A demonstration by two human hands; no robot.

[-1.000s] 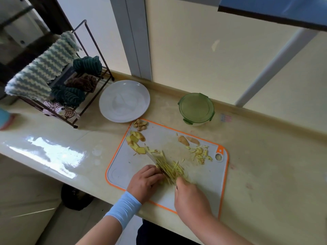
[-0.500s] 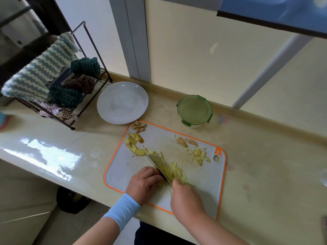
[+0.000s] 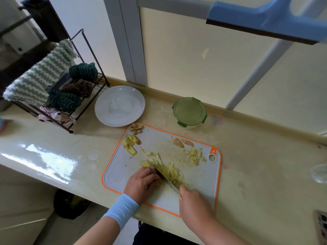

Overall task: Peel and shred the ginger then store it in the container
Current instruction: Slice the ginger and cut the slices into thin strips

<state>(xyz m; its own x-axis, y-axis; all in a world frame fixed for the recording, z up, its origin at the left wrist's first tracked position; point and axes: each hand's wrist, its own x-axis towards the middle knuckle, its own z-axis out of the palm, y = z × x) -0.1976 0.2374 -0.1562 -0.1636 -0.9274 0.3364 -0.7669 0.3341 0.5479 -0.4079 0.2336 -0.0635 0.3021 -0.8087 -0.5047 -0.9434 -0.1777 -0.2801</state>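
A grey cutting board with an orange rim lies on the counter. My right hand grips a knife whose blade lies across a pile of yellow ginger shreds. My left hand, fingers curled, presses down on ginger beside the blade. A ginger slice sits just above that hand. More slices lie at the board's left, peel scraps at its top corner, and a second small heap of shreds at its right. The green-lidded container stands closed behind the board.
A white plate sits left of the container. A black wire rack with cloths stands at the far left. The wall ledge runs close behind. A clear object shows at the right edge, and a drain grate at the lower right.
The knife and both hands stay on the ginger pile at the board's front, shifting only slightly. The view has drifted a little.
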